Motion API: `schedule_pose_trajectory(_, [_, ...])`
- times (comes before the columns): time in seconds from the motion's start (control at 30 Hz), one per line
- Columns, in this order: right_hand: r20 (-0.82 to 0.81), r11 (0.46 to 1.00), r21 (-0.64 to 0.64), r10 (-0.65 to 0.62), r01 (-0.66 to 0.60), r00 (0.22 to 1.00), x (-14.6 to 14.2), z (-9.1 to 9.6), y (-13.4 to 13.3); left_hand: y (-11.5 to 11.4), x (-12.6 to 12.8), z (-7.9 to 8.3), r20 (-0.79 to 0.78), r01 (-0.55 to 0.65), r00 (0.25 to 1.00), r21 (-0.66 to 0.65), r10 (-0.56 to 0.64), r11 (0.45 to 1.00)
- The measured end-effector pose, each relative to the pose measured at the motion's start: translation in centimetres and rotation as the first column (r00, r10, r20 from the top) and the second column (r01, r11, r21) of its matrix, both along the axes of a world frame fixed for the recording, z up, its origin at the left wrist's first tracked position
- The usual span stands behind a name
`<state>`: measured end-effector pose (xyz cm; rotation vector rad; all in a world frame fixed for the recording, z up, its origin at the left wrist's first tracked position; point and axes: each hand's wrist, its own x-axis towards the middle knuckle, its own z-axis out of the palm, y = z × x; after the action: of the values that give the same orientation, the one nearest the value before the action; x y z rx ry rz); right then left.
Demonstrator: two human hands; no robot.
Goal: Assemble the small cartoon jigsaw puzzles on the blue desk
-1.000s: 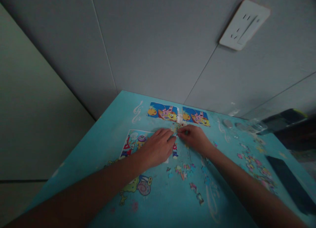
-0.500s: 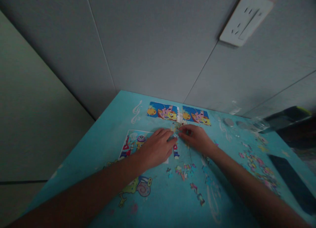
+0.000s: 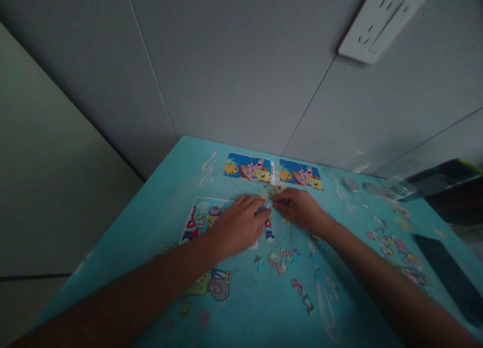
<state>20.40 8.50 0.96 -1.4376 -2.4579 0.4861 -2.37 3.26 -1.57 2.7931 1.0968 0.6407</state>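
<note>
My left hand (image 3: 243, 225) lies over the right part of a printed picture sheet (image 3: 206, 217), fingers bent. Its thumb and fingertips close about the left side of a small cluster of joined jigsaw puzzle pieces (image 3: 268, 205). From the right, my right hand (image 3: 298, 207) pinches at the other side of that cluster, thumb against fingers. The fingertips partly hide the pieces between them. Just below the left thumb, a narrow red and blue strip of puzzle pieces (image 3: 269, 230) lies on the table.
Loose puzzle pieces (image 3: 285, 261) lie nearer me, with a larger pile (image 3: 402, 255) at right beside a dark flat object (image 3: 447, 272). Two cartoon cards (image 3: 247, 168) lie near the wall. Clear plastic packaging (image 3: 396, 187) sits at far right on the turquoise table (image 3: 124, 257).
The view has shifted slightly. My right fingers have drawn a little closer together at the puzzle pieces; my left hand is almost unchanged.
</note>
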Motion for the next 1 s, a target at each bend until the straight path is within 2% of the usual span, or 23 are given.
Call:
schedule_pose_trajectory(0.27, [0.177,0.993,0.069,0.085,-0.098,0.981,-0.6,1.1,0.0,0.0,0.0,-0.2,-0.009,-0.002,1.0,0.009,0.002,1.0])
schedule_pose_trajectory(0.47, [0.261,0.988,0.111,0.08,-0.112,0.962,-0.9,1.6,-0.8,0.0,0.0,-0.4,-0.004,-0.007,1.0,0.023,0.007,1.0])
schedule_pose_trajectory(0.67, [0.326,0.979,0.174,0.049,-0.11,0.944,-1.4,1.4,-1.8,0.2,0.1,-0.2,0.032,-0.02,0.999,-0.018,0.021,1.0])
schedule_pose_trajectory(0.83, [0.188,0.981,0.169,0.058,-0.091,0.981,-0.9,0.9,-1.6,0.5,0.0,-0.3,0.059,-0.013,0.998,-0.043,0.016,0.999])
schedule_pose_trajectory(1.0, [0.004,0.973,0.228,-0.028,0.026,1.0,2.6,0.8,-2.4,0.5,-0.2,-0.3,0.058,0.0,0.998,-0.041,0.002,0.999])
